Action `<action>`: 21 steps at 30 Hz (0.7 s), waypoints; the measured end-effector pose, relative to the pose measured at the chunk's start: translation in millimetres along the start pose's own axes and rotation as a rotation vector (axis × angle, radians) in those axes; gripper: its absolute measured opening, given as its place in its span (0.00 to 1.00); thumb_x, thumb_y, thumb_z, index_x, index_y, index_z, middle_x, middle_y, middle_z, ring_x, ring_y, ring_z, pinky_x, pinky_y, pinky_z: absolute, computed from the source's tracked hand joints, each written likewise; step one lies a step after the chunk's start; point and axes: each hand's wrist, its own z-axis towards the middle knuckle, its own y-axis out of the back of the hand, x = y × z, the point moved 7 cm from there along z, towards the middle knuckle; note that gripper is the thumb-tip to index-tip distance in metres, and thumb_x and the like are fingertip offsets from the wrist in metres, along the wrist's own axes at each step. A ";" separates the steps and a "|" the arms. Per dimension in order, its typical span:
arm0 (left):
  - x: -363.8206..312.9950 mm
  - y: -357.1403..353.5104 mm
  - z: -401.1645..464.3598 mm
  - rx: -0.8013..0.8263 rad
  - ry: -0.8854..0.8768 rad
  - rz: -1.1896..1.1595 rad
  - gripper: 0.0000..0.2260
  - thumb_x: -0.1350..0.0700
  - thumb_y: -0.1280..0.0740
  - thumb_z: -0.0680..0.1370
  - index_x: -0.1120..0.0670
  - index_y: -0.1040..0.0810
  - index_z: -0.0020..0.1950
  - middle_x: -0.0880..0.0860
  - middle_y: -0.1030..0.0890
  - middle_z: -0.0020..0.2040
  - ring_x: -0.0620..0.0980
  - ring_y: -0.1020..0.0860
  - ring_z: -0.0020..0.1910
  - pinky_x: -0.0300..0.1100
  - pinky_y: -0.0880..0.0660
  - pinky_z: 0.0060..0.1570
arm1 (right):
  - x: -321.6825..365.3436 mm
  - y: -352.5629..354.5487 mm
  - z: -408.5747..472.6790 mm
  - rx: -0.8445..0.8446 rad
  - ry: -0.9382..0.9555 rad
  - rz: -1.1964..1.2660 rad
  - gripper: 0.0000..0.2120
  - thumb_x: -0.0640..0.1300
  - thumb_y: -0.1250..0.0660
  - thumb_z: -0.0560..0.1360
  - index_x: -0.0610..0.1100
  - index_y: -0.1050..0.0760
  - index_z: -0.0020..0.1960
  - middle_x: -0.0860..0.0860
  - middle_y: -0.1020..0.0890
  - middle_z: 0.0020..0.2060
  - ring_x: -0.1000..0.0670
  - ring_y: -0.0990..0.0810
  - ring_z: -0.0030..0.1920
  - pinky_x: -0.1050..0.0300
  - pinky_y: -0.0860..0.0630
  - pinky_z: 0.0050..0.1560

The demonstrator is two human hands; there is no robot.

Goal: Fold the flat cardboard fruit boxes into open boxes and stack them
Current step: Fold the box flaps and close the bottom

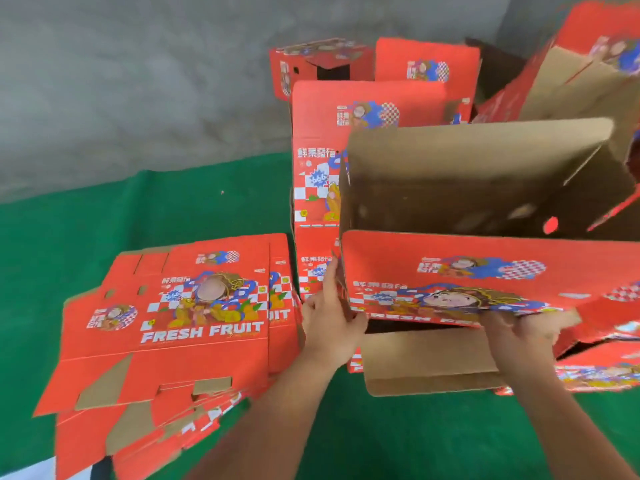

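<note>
I hold a red fruit box (485,271), partly opened, above the green floor, its brown inside facing me. My left hand (329,320) grips its left corner edge, index finger stretched up along the fold. My right hand (523,336) grips the lower edge of its printed front panel. A brown bottom flap (426,365) hangs loose beneath. A pile of flat red "FRESH FRUIT" boxes (180,323) lies to the left on the floor. Folded boxes (367,112) stand stacked behind the held one.
Green floor covering (104,220) spreads left and below, with a grey wall (138,81) behind. More folded or tilted red boxes (571,64) crowd the upper right. Another red box (602,372) lies at the lower right.
</note>
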 end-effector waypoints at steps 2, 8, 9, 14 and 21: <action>-4.7 7.7 1.6 -0.088 -0.035 0.016 0.30 0.44 0.32 0.69 0.40 0.38 0.68 0.44 0.29 0.64 0.52 0.34 0.69 0.54 0.39 0.70 | 3.2 -5.4 2.8 -0.014 -0.009 -0.006 0.33 0.62 0.37 0.69 0.51 0.26 0.71 0.48 0.22 0.63 0.42 0.26 0.66 0.41 0.32 0.72; 10.1 25.0 -25.1 -0.289 -0.045 -0.054 0.18 0.39 0.36 0.67 0.27 0.41 0.52 0.39 0.35 0.63 0.42 0.36 0.65 0.48 0.40 0.64 | -9.8 -21.0 5.8 -0.103 -0.039 0.073 0.44 0.60 0.38 0.64 0.38 0.36 0.75 0.40 0.28 0.69 0.39 0.30 0.71 0.40 0.37 0.76; 12.0 23.1 -22.0 -0.269 -0.036 -0.018 0.17 0.40 0.36 0.69 0.29 0.40 0.51 0.38 0.37 0.62 0.44 0.37 0.66 0.46 0.41 0.62 | -5.7 -21.7 13.9 -0.135 -0.005 0.076 0.45 0.59 0.38 0.65 0.37 0.40 0.76 0.40 0.32 0.71 0.40 0.34 0.73 0.42 0.40 0.78; 34.1 14.5 -31.2 -0.096 0.096 0.135 0.13 0.49 0.32 0.76 0.39 0.25 0.60 0.44 0.38 0.70 0.50 0.40 0.71 0.47 0.42 0.66 | -7.5 -38.3 42.7 -0.008 -0.045 -0.086 0.43 0.53 0.35 0.69 0.41 0.48 0.78 0.36 0.31 0.69 0.35 0.33 0.70 0.43 0.36 0.73; 24.9 29.1 -72.1 -0.116 0.090 -0.035 0.11 0.47 0.34 0.78 0.33 0.29 0.57 0.40 0.35 0.60 0.44 0.35 0.62 0.44 0.41 0.62 | 2.2 -48.8 -65.5 -0.173 -0.187 0.042 0.49 0.49 0.34 0.64 0.50 0.51 0.81 0.43 0.36 0.74 0.36 0.38 0.71 0.37 0.41 0.73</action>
